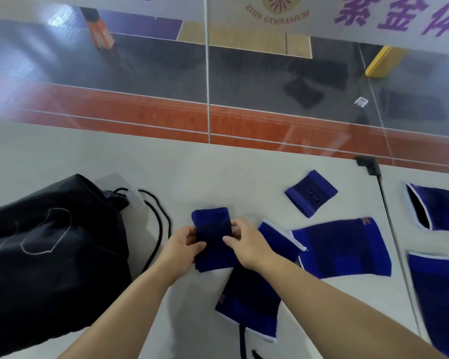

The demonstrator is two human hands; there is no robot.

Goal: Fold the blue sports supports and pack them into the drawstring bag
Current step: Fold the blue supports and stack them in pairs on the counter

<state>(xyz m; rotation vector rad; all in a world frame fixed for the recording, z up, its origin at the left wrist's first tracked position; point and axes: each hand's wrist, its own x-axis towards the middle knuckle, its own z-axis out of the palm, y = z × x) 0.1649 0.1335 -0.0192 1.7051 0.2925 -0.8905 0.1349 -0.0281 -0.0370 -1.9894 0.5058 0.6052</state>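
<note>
A small folded blue support [213,234] is held over the white table between both hands. My left hand [183,246] pinches its left edge and my right hand [244,244] pinches its right edge. The black drawstring bag [52,250] lies slumped at the left, its cords [157,224] looped toward the hands. Several more blue supports lie around: a small wristband [311,193] at the back, a wide sleeve [345,247] to the right, another sleeve [249,304] under my right forearm, and two [441,207] [441,288] at the far right.
A glass wall runs along the table's far edge, with a sports court floor visible beyond it. A black cable with its plug [370,164] runs down the table [88,156] at the right. A dark strap end [243,343] shows at the near edge.
</note>
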